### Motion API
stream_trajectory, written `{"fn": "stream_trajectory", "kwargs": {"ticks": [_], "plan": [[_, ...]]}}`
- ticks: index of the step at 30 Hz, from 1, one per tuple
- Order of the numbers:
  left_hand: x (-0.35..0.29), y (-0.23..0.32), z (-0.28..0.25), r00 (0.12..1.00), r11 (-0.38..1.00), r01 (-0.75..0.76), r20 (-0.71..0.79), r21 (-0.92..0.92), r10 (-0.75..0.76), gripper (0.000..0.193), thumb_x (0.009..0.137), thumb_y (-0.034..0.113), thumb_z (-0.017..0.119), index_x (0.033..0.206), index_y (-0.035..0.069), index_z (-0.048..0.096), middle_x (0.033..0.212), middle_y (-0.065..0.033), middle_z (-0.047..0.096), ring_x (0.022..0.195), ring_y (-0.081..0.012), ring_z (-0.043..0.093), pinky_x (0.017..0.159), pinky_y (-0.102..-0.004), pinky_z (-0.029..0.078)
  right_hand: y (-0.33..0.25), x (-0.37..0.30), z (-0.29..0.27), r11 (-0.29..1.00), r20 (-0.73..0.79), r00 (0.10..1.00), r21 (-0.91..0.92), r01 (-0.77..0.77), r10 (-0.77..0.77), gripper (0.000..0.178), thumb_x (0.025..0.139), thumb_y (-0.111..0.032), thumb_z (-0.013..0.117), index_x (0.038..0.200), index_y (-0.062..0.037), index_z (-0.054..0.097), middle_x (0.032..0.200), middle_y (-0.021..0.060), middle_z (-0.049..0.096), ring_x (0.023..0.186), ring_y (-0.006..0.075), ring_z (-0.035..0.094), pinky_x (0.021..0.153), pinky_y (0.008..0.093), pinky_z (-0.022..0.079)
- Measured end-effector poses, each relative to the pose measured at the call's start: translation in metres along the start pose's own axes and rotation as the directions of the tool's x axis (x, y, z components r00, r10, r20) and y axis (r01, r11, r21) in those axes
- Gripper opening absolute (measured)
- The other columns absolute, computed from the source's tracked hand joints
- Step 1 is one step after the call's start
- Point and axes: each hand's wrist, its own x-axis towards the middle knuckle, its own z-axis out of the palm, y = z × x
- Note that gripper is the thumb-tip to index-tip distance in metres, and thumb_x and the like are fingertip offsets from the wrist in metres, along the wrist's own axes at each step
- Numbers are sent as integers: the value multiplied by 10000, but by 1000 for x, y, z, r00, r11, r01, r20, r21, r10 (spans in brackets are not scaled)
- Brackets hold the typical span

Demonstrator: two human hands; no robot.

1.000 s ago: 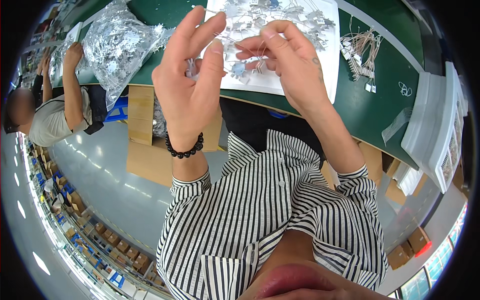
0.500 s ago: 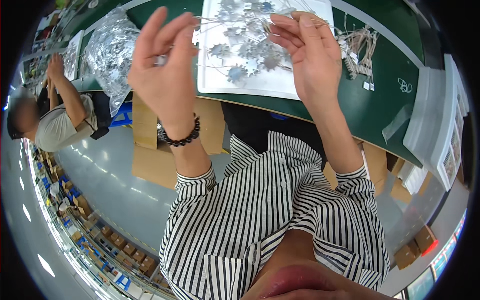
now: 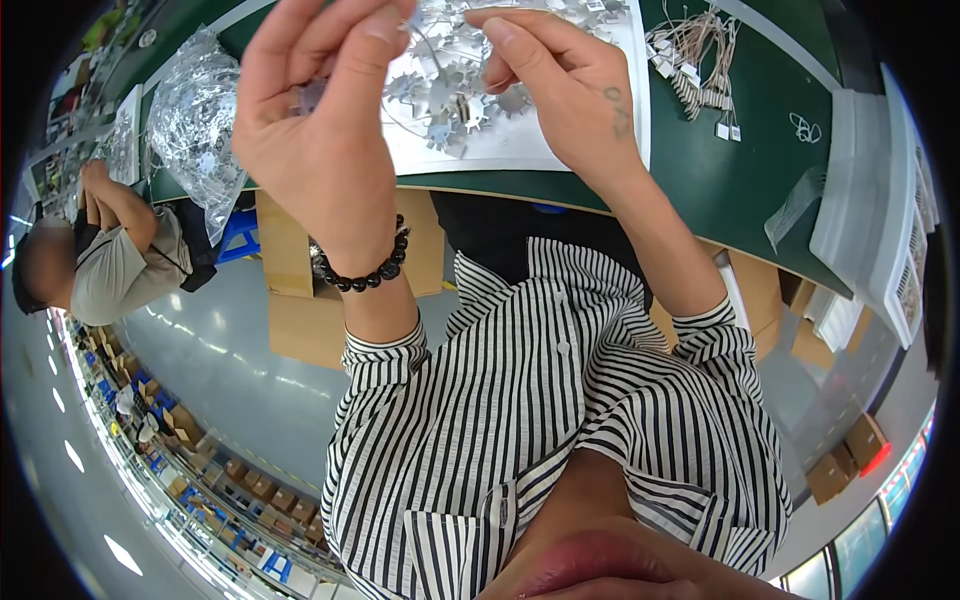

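My left hand (image 3: 325, 135) is raised over the left side of a white tray (image 3: 645, 100), thumb and fingers pinched on a thin wire (image 3: 430, 50). The wire curves down toward silver gear-shaped pieces (image 3: 440, 125); whether one hangs from it I cannot tell. To the right, my right hand (image 3: 575, 95) is held over the tray with its back showing. Its thumb and forefinger are closed together, and what they hold, if anything, is too small to make out. Many silver pieces with thin wires lie heaped in the tray between and beyond my hands.
A clear plastic bag (image 3: 195, 120) of silver pieces lies left on the green table (image 3: 780, 190). A bundle of wired connectors (image 3: 700, 65) is at right, near a small loop of cord (image 3: 803, 128) and white stacked trays (image 3: 865, 190). A co-worker (image 3: 130, 245) sits at left.
My right hand has moved left and turned from palm showing to back showing. My left hand has shifted slightly left and up. The whole view has shifted a little.
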Motion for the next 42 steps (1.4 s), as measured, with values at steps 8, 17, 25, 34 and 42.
{"fn": "stream_trajectory", "kwargs": {"ticks": [8, 17, 25, 34, 42], "plan": [[5, -11, -16, 999, 999, -25, -35, 48, 27, 336, 891, -70, 638, 1220, -108, 576, 1019, -178, 732, 926, -252, 728, 827, -265, 576, -1, -12, -8, 917, 28, 999, 398, 21, -35, 328, 1060, -163, 499, 1257, 88, 570, 807, 100, 646, 729, 147, 601, 733, 240, 521], [-2, -27, -25, 994, 994, 107, -36, 5, -107, 356, 824, -72, 689, 1176, -47, 633, 989, -163, 738, 793, -190, 708, 736, -239, 563, 3, -12, -20, 791, 8, 993, 606, 86, -114, 317, 1057, -158, 506, 1240, 85, 595, 701, 60, 567, 713, 139, 588, 735, 259, 519], [-20, -26, -9, 897, 965, 238, 355, 114, -263, 397, 868, -42, 627, 1262, -70, 586, 1120, -188, 692, 799, -171, 630, 605, -213, 475, -10, -6, -23, 851, 117, 976, 515, 97, -182, 309, 1059, -163, 503, 1220, 79, 610, 673, 38, 519, 695, 126, 556, 726, 257, 513], [-25, -37, -13, 836, 942, 308, 434, 136, -336, 319, 851, -7, 654, 1168, -38, 628, 1042, -166, 699, 779, -176, 638, 580, -224, 483, -20, 0, -12, 887, 79, 990, 456, 68, -116, 297, 1061, -168, 502, 1204, 62, 623, 681, 18, 517, 645, 96, 490, 678, 220, 484], [-26, -48, -21, 804, 825, 546, 368, -148, -466, 269, 870, 42, 664, 1123, -42, 628, 1003, -161, 702, 814, -212, 688, 611, -210, 501, -12, -3, -8, 815, 49, 999, 578, -48, 24, 297, 1062, -182, 505, 1198, 54, 621, 693, 25, 562, 639, 97, 522, 653, 223, 490]]}}
